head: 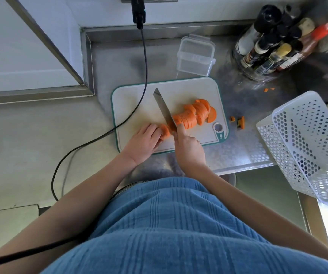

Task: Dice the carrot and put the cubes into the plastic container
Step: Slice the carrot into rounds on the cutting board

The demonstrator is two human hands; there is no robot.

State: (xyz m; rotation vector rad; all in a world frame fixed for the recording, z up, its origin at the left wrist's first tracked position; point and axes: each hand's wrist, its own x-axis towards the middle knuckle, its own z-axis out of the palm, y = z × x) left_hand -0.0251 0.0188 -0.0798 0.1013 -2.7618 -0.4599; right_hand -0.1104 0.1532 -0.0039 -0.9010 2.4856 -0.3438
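A white cutting board [135, 99] with a green rim lies on the steel counter. On it, a row of orange carrot slices [195, 113] leans to the right. My left hand [142, 142] holds the uncut carrot end [165, 131] with curled fingers. My right hand [188, 147] grips the handle of a knife [164, 109], index finger along the spine. The blade stands in the carrot between the end piece and the slices. The clear plastic container [195, 55] sits empty behind the board.
A black cable [142, 76] hangs across the board's left side. Carrot scraps [240, 121] lie right of the board, more [268, 89] farther back. A white perforated basket [305, 143] stands at right. Sauce and spice bottles [273, 42] fill the back right corner.
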